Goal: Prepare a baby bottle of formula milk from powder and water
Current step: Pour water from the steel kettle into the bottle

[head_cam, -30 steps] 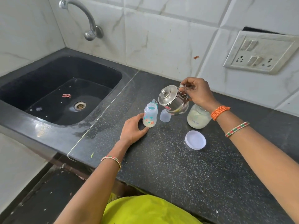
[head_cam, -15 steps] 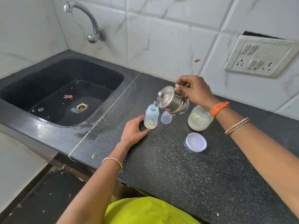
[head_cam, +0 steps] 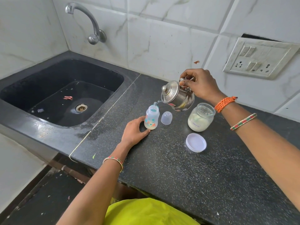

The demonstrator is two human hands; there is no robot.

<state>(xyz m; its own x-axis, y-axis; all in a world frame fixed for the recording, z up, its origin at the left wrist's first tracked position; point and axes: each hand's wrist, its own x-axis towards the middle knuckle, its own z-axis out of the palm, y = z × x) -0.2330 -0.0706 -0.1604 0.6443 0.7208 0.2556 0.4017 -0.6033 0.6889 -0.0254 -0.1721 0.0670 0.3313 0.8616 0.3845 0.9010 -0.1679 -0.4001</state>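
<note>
Two hands at work, one item in transit: the steel kettle (head_cam: 177, 96), pinched at its handle by the right hand (head_cam: 201, 85), now sits tipped further toward the sink than a second ago, its spout lowered to the mouth of the baby bottle (head_cam: 151, 118), where a thin thread of water appears to run in. Half a second back the spout was near the rim; now it is directly over it, so the water stage reads as begun rather than pending. Left hand (head_cam: 134, 131): on the black counter (head_cam: 178, 168), thumb and fingers loosely curved around the bottle's base, steadying it upright, as before. Bottle position: on the counter between the sink (head_cam: 24, 117) and the clear cap (head_cam: 166, 118), which stands just beside it. Powder jar (head_cam: 201, 117): open, right of the kettle, its white lid (head_cam: 196, 142) lying flat nearer the person. Hard to make out: the water level in the bottle behind its print, whether powder is already inside, and the teat, not seen anywhere. The kettle handle is covered by the fingers; its fill is unknowable under the closed lid.
</note>
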